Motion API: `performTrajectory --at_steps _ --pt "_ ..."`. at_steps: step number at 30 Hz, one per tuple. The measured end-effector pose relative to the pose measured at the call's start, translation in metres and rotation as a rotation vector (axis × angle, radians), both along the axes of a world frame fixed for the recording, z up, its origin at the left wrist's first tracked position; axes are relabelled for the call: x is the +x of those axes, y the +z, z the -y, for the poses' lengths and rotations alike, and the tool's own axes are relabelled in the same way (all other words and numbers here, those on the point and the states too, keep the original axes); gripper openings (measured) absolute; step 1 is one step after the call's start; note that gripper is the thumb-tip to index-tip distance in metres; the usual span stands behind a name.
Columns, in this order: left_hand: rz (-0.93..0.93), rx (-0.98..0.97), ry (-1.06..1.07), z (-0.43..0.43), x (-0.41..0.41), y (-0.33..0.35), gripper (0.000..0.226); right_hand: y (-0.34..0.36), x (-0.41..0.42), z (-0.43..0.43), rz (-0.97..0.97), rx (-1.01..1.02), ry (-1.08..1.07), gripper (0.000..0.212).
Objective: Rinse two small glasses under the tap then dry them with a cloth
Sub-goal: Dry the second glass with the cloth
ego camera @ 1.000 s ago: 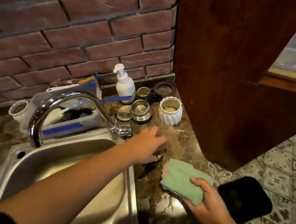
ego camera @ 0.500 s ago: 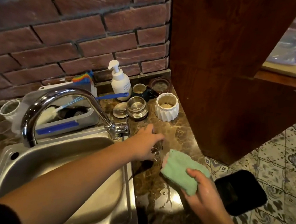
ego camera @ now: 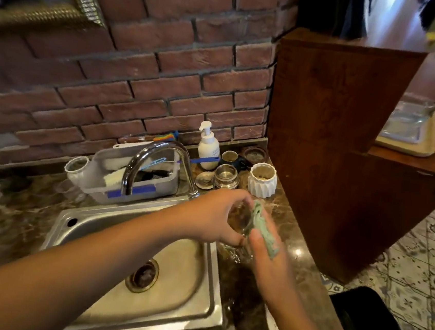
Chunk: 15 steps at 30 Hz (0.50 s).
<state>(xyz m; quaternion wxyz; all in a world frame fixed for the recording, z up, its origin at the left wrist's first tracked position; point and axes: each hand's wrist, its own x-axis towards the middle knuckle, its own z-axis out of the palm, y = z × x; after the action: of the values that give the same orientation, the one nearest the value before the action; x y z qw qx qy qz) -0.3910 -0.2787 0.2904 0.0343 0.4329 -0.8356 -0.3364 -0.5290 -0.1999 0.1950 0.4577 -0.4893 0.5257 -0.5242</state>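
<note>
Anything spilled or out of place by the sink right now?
Yes: water is pooled on the counter just right of the sink, below the glass and cloth. Nothing else looks knocked over or broken.

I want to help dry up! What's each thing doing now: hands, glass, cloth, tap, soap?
Left hand: grips the small glass.
Small glass: held up, green cloth against it.
Right hand: holds the green cloth.
Green cloth: folded, pressed on the glass.
Tap: no water seen running.
Soap bottle: upright.
</note>
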Motion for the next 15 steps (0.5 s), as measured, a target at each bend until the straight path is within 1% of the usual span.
performTrajectory --at_steps 1,3,4,6,8,9,10,11,12,13,15 --pt "0.008 -0.011 -0.023 -0.008 0.006 0.008 0.061 0.007 0.003 -0.001 0.024 0.020 0.037 0.053" --pt "0.038 -0.027 -0.073 -0.024 0.020 0.022 0.064 0.017 0.008 -0.004 0.136 0.095 0.141 0.059" --pt "0.057 -0.018 -0.100 -0.032 0.028 0.030 0.067 0.019 0.009 -0.006 0.222 0.163 0.185 0.066" --pt "0.068 0.035 -0.165 -0.046 0.046 0.048 0.070 0.021 0.012 -0.012 0.455 0.299 0.293 0.084" --pt "0.041 0.072 -0.244 -0.057 0.065 0.065 0.070 0.020 0.017 -0.020 0.673 0.347 0.423 0.089" --pt "0.025 0.088 -0.271 -0.062 0.073 0.073 0.069 0.022 0.022 -0.026 0.763 0.347 0.501 0.085" --pt "0.006 0.100 -0.291 -0.066 0.080 0.080 0.067 0.025 0.030 -0.034 0.838 0.322 0.582 0.075" --pt "-0.006 0.106 -0.310 -0.070 0.086 0.086 0.066 0.026 0.040 -0.041 0.888 0.296 0.634 0.064" --pt "-0.012 0.097 -0.337 -0.073 0.092 0.092 0.064 0.029 0.051 -0.047 0.898 0.273 0.642 0.057" --pt "-0.009 0.074 -0.367 -0.076 0.097 0.098 0.064 0.031 0.061 -0.051 0.913 0.237 0.657 0.055" --pt "0.003 0.029 -0.416 -0.082 0.108 0.108 0.064 0.031 0.071 -0.055 0.951 0.101 0.647 0.054"
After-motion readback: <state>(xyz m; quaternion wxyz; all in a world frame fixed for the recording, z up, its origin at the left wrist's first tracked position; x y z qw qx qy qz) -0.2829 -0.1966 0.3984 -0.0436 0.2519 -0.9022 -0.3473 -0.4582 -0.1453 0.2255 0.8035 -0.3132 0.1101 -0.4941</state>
